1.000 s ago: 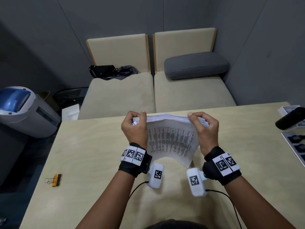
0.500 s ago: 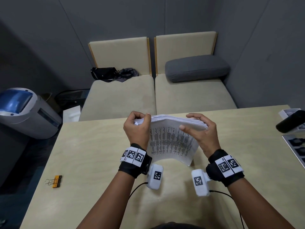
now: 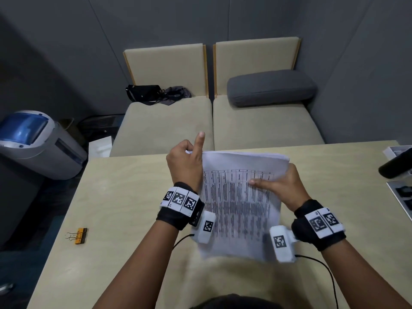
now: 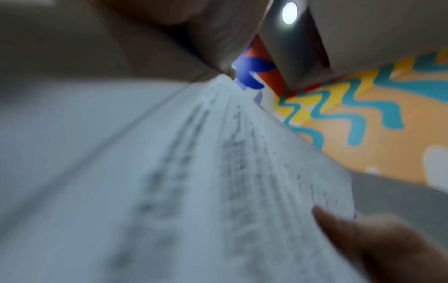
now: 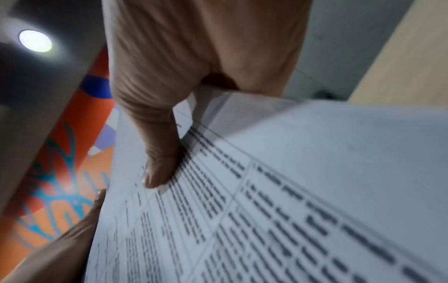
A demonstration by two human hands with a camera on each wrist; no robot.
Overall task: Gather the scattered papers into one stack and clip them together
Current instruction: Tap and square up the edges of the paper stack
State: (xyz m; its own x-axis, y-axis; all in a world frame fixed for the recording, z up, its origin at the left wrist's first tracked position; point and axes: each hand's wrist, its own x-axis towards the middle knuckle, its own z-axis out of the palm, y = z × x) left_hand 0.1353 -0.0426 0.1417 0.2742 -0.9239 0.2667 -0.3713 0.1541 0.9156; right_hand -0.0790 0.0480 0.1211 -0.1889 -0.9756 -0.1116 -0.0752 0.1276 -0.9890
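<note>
Your stack (image 3: 240,204) of white sheets, top page printed with a table, tilts above the surface (image 3: 124,197). Your left hand (image 3: 185,161) grips its left edge, thumb raised; your right hand (image 3: 281,186) pinches its right edge. The clip (image 3: 78,235) lies well left.

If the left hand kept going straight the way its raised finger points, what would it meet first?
The left hand grips the paper stack, one finger pointing up and away over the table edge. That line looks free; beyond lies the beige seat, though depth is unclear.
</note>
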